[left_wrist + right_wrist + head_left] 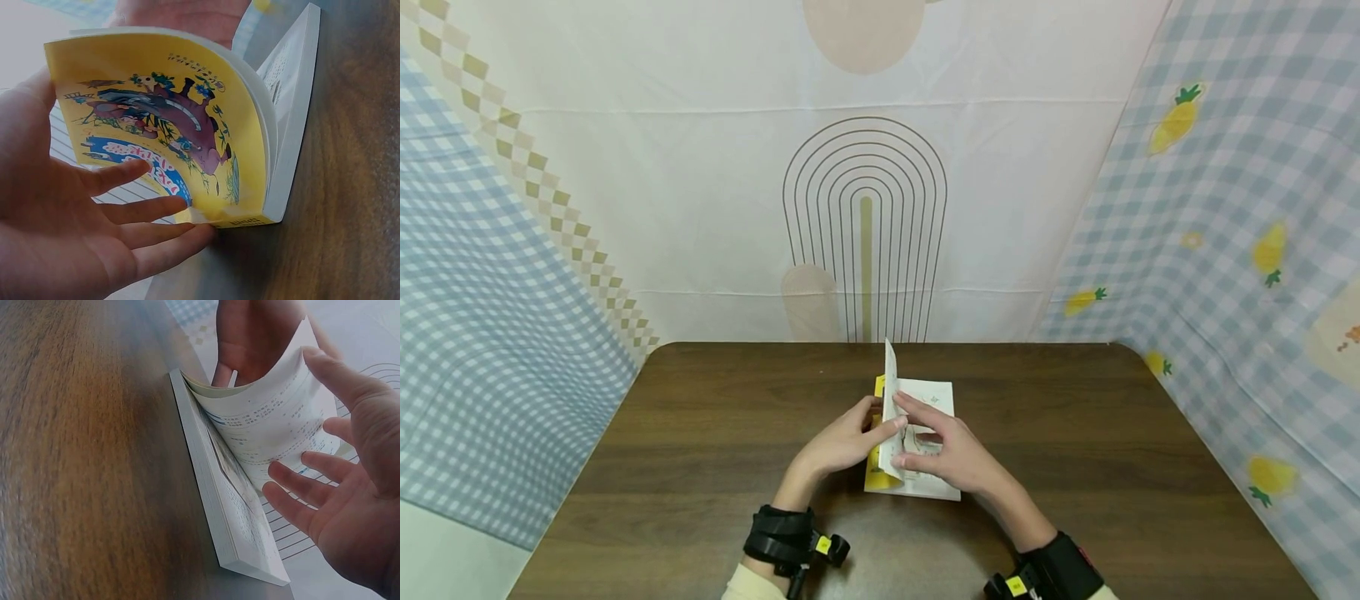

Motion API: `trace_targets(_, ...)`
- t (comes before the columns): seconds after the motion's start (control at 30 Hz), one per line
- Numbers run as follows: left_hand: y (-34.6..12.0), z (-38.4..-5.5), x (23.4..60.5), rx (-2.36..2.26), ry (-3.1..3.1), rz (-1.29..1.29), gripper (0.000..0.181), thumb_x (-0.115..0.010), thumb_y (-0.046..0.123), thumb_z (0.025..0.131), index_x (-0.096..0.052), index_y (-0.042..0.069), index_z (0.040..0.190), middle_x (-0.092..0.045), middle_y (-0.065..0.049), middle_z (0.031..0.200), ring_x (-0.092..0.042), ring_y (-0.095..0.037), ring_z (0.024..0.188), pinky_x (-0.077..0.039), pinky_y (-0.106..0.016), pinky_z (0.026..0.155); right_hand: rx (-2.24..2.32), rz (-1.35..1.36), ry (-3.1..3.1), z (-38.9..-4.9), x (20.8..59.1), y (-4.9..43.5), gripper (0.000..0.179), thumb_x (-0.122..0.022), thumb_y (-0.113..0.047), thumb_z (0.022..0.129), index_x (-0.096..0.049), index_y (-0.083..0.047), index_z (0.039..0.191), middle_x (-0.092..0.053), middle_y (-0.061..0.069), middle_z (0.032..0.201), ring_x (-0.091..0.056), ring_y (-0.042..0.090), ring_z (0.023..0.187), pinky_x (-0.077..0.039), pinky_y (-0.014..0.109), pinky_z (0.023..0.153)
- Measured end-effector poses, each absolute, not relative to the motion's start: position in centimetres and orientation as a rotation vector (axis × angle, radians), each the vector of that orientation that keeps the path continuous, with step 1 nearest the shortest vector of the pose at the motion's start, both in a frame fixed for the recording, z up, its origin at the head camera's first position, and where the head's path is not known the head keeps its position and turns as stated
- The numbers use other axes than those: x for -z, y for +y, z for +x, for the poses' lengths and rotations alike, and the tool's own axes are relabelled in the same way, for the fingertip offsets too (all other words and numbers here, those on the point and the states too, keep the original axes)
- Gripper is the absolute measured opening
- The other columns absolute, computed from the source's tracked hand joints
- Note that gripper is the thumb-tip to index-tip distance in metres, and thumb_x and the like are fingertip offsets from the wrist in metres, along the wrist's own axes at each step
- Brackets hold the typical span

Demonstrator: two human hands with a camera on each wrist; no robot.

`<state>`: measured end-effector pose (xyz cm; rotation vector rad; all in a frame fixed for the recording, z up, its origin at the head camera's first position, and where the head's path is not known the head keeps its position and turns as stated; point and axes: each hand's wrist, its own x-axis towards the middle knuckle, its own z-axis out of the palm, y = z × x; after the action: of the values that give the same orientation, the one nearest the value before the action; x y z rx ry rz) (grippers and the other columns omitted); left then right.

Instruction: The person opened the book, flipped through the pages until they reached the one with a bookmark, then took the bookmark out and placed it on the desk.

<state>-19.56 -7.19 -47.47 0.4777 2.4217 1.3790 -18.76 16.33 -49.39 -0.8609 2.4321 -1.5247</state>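
Note:
A thick paperback book (936, 487) lies on the table, partly spread, its yellow front cover (240, 119) and some pages lifted and curved upward. Colourful drawings of a purple animal decorate that cover. My left hand (838, 442) holds the raised cover and pages, fingers spread along the cover's outside, thumb over on the page side. My right hand (958, 454) comes from the right, its thumb and fairly straight fingertips against the raised printed page (250, 422). In the right wrist view the remaining page block (219, 494) sits flat below.
The dark wooden table (722, 417) surrounds the book. A white cloth (700, 192) with arch lines hangs behind it. Blue checked cloths hang at the left (497, 333) and right (1195, 217).

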Motion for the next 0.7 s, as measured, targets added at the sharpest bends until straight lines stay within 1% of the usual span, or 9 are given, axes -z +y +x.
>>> trace_targets(0.2,-7.24,-19.63,47.69,-1.382,2.429,0.485,0.081,-0.057,0.063,0.103,-0.044,0.002,0.154,-0.056,-0.020,0.148,-0.057,-0.033,0.132,-0.048,-0.055,0.107,1.529,-0.850,2.410,-18.75,49.39,16.35,0.089,-0.088,-0.031,0.091,-0.039,-0.027,0.165,-0.033,0.001,0.171,-0.052,0.031,0.143,-0.048,0.060,0.107)
trace_targets(0.4,-7.19,-19.65,47.79,-1.432,2.408,0.518,0.070,-0.058,0.050,0.107,-0.045,-0.001,0.152,-0.061,-0.019,0.141,-0.062,-0.029,0.123,-0.052,-0.052,0.101,1.538,-0.857,2.407,-18.69,49.41,16.25,0.090,-0.088,-0.028,0.090,-0.039,-0.025,0.165,-0.033,0.004,0.171,-0.051,0.035,0.144,-0.048,0.061,0.107)
trace_targets(0.5,-7.20,-19.70,47.86,-1.442,2.419,0.527,0.066,-0.057,0.047,0.108,-0.046,-0.002,0.151,-0.061,-0.019,0.142,-0.061,-0.030,0.126,-0.050,-0.053,0.104,1.502,-0.855,2.462,-18.57,49.33,16.22,0.090,-0.088,-0.033,0.090,-0.039,-0.027,0.165,-0.034,0.002,0.171,-0.044,0.034,0.149,-0.045,0.061,0.110)
trace_targets(0.6,-7.21,-19.72,47.83,-1.452,2.427,0.528,0.063,-0.056,0.044,0.109,-0.046,-0.001,0.151,-0.060,-0.020,0.145,-0.059,-0.033,0.131,-0.048,-0.054,0.107,1.441,-0.848,2.553,-18.42,49.20,16.21,0.090,-0.088,-0.040,0.089,-0.040,-0.029,0.165,-0.037,-0.001,0.169,-0.037,0.033,0.153,-0.039,0.063,0.114)
trace_targets(0.7,-7.22,-19.72,47.80,-1.482,2.416,0.527,0.059,-0.055,0.041,0.110,-0.047,-0.001,0.150,-0.058,-0.020,0.146,-0.057,-0.035,0.135,-0.047,-0.055,0.109,1.390,-0.827,2.640,-18.31,49.19,16.21,0.087,-0.084,-0.044,0.091,-0.041,-0.030,0.165,-0.041,-0.001,0.167,-0.037,0.035,0.153,-0.035,0.066,0.115)
